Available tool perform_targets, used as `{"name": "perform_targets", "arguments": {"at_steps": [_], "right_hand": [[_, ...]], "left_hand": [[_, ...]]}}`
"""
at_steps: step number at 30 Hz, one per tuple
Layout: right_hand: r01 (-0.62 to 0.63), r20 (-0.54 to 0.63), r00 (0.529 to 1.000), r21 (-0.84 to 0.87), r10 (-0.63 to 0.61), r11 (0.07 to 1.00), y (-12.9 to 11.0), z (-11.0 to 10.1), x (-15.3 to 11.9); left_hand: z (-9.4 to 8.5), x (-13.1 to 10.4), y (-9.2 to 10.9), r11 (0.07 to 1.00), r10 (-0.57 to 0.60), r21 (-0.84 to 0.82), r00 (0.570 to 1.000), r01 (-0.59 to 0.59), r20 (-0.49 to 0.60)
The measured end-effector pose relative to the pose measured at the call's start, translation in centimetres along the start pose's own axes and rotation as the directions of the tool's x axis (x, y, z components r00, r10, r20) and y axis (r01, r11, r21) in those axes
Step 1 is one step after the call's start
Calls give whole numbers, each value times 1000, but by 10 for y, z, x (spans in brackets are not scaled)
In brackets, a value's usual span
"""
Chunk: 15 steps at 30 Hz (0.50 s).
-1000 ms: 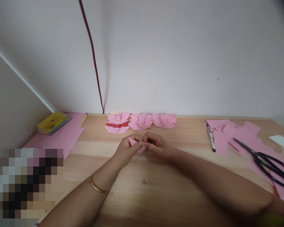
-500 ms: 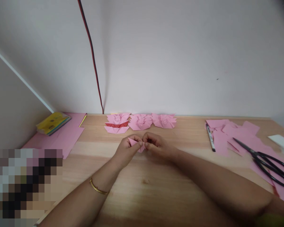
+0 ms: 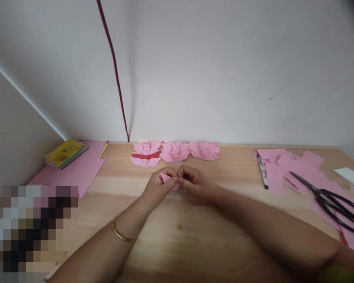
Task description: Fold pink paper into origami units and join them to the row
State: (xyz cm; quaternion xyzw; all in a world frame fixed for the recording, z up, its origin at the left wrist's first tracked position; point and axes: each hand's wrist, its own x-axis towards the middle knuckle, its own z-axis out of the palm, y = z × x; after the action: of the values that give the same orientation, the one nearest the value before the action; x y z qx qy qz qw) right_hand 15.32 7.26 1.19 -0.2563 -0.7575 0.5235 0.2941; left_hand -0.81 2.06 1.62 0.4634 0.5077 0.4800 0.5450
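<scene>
- Left hand: closed, thumb and fingers pinching the small folded pink paper; gold bracelet at the wrist
- Right hand: fingers curled, thumb and forefinger pinched on the right end of the folded pink paper; thumb tips of both hands meet or nearly meet
- Folded pink paper: between the hands, over the middle of the tabletop, mostly covered by fingers; its fold pattern cannot be made out
- Beyond the hands, near the wall: three side-by-side clusters of pleated pink pieces; one red piece in the left cluster
- Right side: pink scraps, pen at their left edge, black-handled scissors on top, blades slanting toward far left; white object at far right
- Left side: yellow packet on pink sheets
- Dark red-and-black cord hangs along the wall
- Lower left corner pixelated, contents unreadable
</scene>
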Motion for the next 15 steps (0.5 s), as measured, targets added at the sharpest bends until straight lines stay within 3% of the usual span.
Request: {"name": "perform_targets", "arguments": {"at_steps": [15], "right_hand": [[-13, 13, 1000, -28, 14, 1000, -1, -2, 1]], "left_hand": [[0, 0, -1, 1000, 7, -3, 1000, -7, 19]]}}
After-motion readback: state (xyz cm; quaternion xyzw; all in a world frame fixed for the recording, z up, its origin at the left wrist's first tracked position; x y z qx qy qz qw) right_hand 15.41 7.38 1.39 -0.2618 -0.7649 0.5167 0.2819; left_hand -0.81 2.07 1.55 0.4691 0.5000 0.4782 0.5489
